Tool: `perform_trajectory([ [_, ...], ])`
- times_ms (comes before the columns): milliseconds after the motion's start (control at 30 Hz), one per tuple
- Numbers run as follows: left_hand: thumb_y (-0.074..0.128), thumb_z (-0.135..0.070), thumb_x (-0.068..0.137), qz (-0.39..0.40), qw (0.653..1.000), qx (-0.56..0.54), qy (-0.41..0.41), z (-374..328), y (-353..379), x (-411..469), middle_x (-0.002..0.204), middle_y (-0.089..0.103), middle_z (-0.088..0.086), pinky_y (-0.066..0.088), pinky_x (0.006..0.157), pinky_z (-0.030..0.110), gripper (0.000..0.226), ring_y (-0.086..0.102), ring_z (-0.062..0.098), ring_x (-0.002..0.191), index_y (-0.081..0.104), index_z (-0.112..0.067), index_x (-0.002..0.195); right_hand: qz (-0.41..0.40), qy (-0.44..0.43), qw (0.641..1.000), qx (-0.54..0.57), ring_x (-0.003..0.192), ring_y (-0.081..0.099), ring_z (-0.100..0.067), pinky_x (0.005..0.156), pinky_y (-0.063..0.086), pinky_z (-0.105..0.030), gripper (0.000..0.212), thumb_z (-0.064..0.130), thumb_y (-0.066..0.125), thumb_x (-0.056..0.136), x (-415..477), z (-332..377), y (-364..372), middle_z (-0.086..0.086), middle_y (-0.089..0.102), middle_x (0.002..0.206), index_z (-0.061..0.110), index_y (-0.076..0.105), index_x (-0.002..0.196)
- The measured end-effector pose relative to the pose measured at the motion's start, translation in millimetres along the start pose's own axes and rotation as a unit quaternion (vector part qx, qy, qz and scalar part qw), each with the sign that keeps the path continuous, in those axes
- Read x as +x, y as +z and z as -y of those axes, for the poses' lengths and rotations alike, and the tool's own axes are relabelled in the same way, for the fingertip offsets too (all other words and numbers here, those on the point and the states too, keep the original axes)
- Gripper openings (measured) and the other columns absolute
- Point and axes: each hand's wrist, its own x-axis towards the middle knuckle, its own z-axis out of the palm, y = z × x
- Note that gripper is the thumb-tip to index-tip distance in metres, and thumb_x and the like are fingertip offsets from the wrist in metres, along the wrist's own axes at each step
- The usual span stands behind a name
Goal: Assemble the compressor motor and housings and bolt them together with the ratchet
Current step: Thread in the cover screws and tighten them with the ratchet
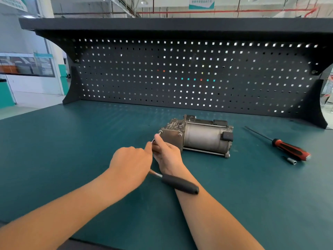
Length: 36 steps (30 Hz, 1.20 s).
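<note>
The grey metal compressor (200, 136) lies on its side on the green bench mat, its square end housing facing me with bolts at the corners. My right hand (166, 152) sits against that housing's near left corner, fingers pinched on the head end of the ratchet by a bolt. The ratchet's black handle (180, 184) sticks out toward me, crossing over my right wrist. My left hand (130, 162) is curled just left of the right one, its forefinger touching the same spot; whether it grips the ratchet shaft is hidden.
A red-and-black screwdriver (290, 149) lies to the right of the compressor, with a small silver socket (292, 161) beside its handle. A dark pegboard (180, 74) stands along the back of the bench under a shelf.
</note>
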Motion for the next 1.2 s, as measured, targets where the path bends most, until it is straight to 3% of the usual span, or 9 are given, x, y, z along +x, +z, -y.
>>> perform_trajectory([
  [233,0.042,-0.047,0.092,0.063,0.918,-0.388,-0.053,4,11,-4,0.088,0.066,-0.001,0.051,0.076,0.03,0.053,0.066,0.019,0.082,0.024,-0.035,0.141,-0.015,0.01,1.0,-0.024,0.054,0.062,-0.012,0.062,0.052,-0.022,0.024,0.017,0.064,0.087,2,1,1,0.0,0.064,0.053,0.005,0.06,0.067],
  [400,0.046,-0.037,0.095,0.121,0.284,-0.923,-0.231,-17,5,-15,0.063,0.065,0.008,0.052,0.046,0.02,0.033,0.062,0.014,0.049,0.067,-0.013,0.096,-0.016,0.051,0.998,0.023,0.044,0.058,-0.008,0.049,0.049,-0.02,0.021,0.017,0.058,0.092,1,6,2,-0.004,0.067,0.058,0.004,0.056,0.075],
  [500,0.048,-0.035,0.094,0.077,0.069,-0.954,-0.281,-17,1,-15,0.062,0.063,0.009,0.052,0.043,0.02,0.041,0.06,0.012,0.045,0.062,0.003,0.086,-0.002,0.061,0.998,0.018,0.041,0.055,-0.007,0.045,0.043,-0.019,0.024,0.023,0.053,0.094,-2,9,3,-0.004,0.068,0.068,0.006,0.057,0.078],
  [567,0.05,-0.027,0.092,0.09,0.112,-0.948,-0.283,-15,-2,-13,0.053,0.055,0.003,0.042,0.035,0.015,0.028,0.048,0.008,0.035,0.06,-0.001,0.09,-0.006,0.038,0.999,-0.01,0.049,0.055,-0.013,0.058,0.045,-0.025,0.026,0.025,0.053,0.095,-2,6,4,-0.002,0.069,0.067,0.008,0.059,0.076],
  [733,0.042,-0.008,0.087,0.093,0.773,-0.602,-0.178,6,0,-9,0.055,0.049,-0.001,0.035,0.046,0.022,0.013,0.045,0.014,0.046,0.051,-0.014,0.08,-0.067,-0.025,0.993,-0.092,0.046,0.05,-0.014,0.047,0.039,-0.018,0.041,0.028,0.059,0.09,0,-2,5,-0.002,0.058,0.052,0.012,0.056,0.053],
  [833,0.043,-0.017,0.089,0.076,0.967,-0.227,-0.082,9,-8,-9,0.088,0.06,0.004,0.038,0.058,0.031,0.006,0.06,0.026,0.085,0.042,-0.017,0.095,-0.058,-0.042,0.99,-0.122,0.043,0.05,-0.013,0.045,0.037,-0.016,0.042,0.031,0.064,0.087,-1,-4,7,0.001,0.055,0.048,0.01,0.053,0.053],
  [933,0.046,-0.015,0.089,0.035,0.999,-0.026,-0.016,-3,-6,-1,0.093,0.061,0.001,0.023,0.045,0.028,0.032,0.063,0.024,0.09,0.037,-0.008,0.118,-0.049,-0.05,0.988,-0.136,0.034,0.047,-0.007,0.039,0.034,-0.017,0.039,0.03,0.067,0.085,-2,-3,7,0.006,0.052,0.044,0.011,0.054,0.053],
  [1100,0.044,-0.043,0.092,0.048,0.957,-0.275,-0.076,1,1,-2,0.082,0.06,0.0,0.043,0.066,0.03,0.026,0.062,0.021,0.082,0.044,-0.017,0.093,-0.048,-0.015,0.991,-0.127,0.038,0.035,-0.009,0.04,0.029,-0.018,0.035,0.023,0.064,0.087,2,0,3,0.002,0.039,0.045,0.009,0.048,0.059],
  [1200,0.046,-0.036,0.096,0.082,0.651,-0.725,-0.208,-1,4,-10,0.06,0.065,-0.003,0.049,0.05,0.019,0.028,0.061,0.01,0.049,0.062,-0.016,0.086,-0.055,0.004,0.995,-0.084,0.039,0.031,-0.009,0.039,0.026,-0.018,0.03,0.021,0.063,0.089,1,-2,4,0.0,0.034,0.049,0.007,0.049,0.066],
])
